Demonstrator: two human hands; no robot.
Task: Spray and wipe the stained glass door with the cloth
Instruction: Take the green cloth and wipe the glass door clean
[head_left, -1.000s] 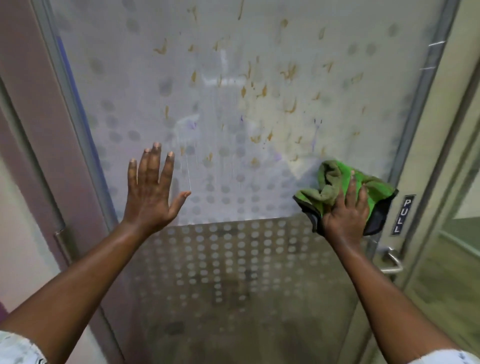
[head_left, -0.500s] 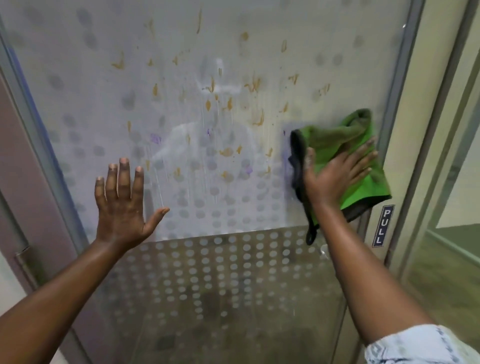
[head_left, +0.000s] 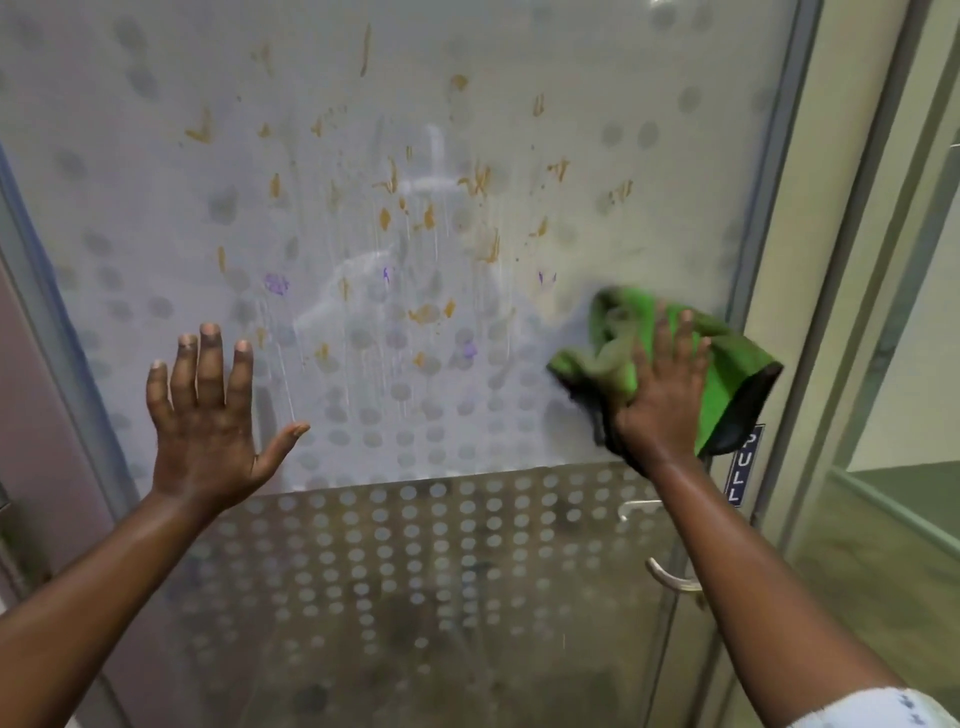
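Note:
The frosted glass door (head_left: 156, 218) fills the view, dotted with a grey pattern and spattered with orange and purple stains (head_left: 384, 218) across its middle, with wet streaks running down. My right hand (head_left: 660, 395) presses a crumpled green cloth (head_left: 727, 374) with a dark edge flat against the glass near the door's right edge, fingers straight. My left hand (head_left: 208, 415) lies flat on the glass at the lower left, fingers spread. No spray bottle is in view.
A blue PULL sign (head_left: 743, 467) sits on the right frame below the cloth. A metal door handle (head_left: 670, 577) juts out under my right forearm. The grey metal frame (head_left: 779, 208) borders the glass on the right; a purple wall (head_left: 31, 395) stands at left.
My right hand has swept the cloth up along the right side of the glass and back down toward the PULL sign. The left hand has stayed pressed on the door.

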